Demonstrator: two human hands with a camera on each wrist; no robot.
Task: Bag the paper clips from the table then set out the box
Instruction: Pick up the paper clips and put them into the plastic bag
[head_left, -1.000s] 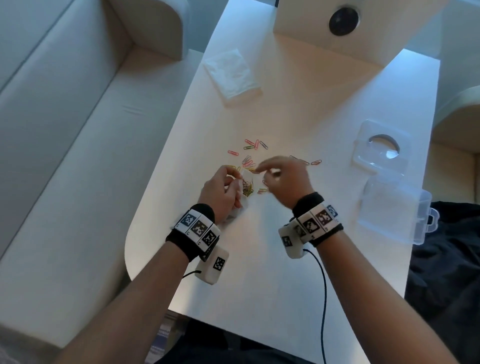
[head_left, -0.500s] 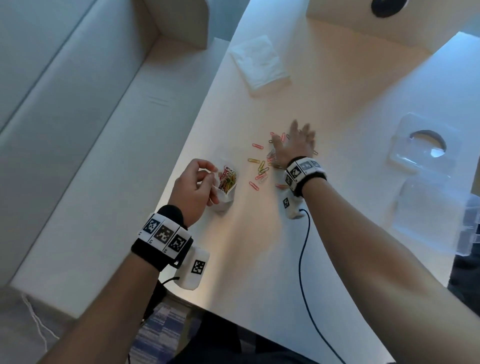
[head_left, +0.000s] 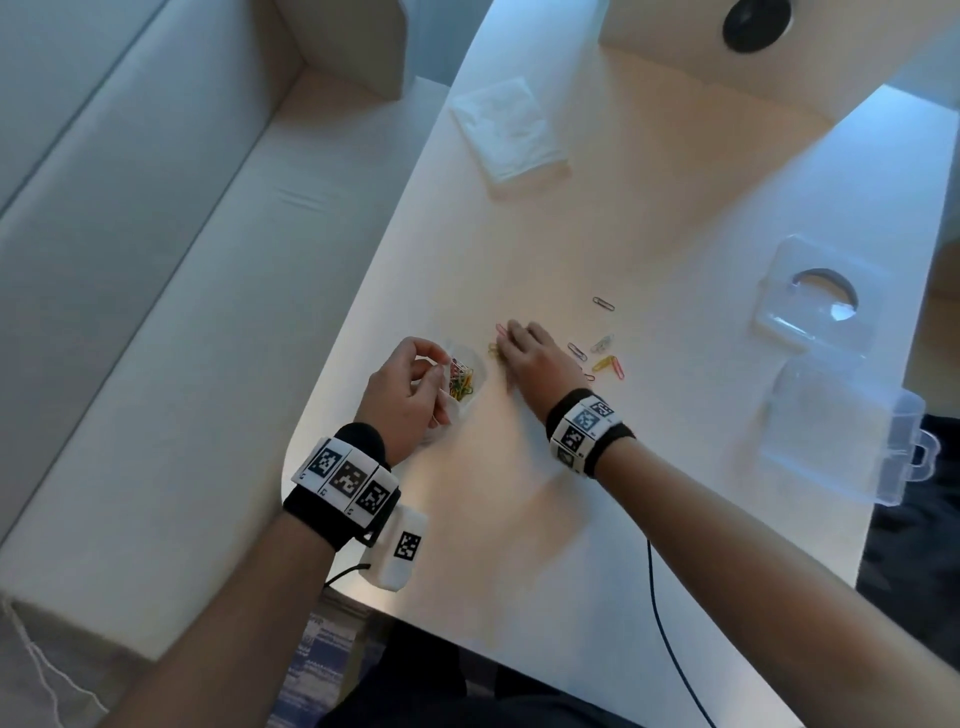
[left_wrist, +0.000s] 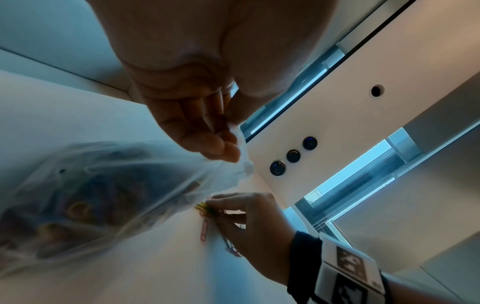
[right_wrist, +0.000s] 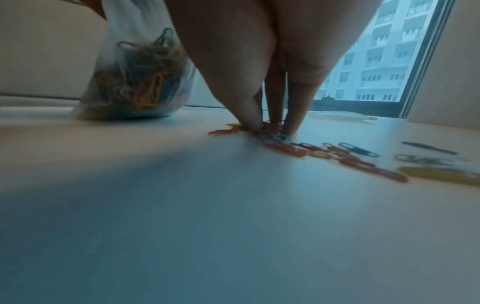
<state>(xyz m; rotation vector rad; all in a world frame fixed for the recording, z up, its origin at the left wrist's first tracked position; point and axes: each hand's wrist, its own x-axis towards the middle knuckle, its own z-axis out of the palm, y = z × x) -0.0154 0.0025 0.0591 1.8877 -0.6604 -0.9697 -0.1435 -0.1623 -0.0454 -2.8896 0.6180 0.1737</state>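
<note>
A pale table with rounded corners is seen beside a light sofa, with a window onto an apartment block visible in the right wrist view. A small clear plastic bag, already partly filled with coloured paper clips, is held at its rim by the left hand, the film pinched between thumb and curled fingers, and its bottom is rested on the table near the left edge. Just beside the bag, the right hand is lowered onto a cluster of loose paper clips, with thumb and fingertips drawn together around them in a pinch. More clips are left scattered on the table to the right of that hand, one dark clip lying farther off. A clear plastic box with a latch is seen at the right edge of the table, well apart from the clips, and a clear lid-like tray with a round opening is placed just beyond it. A folded white cloth is laid at the far side of the table.
</note>
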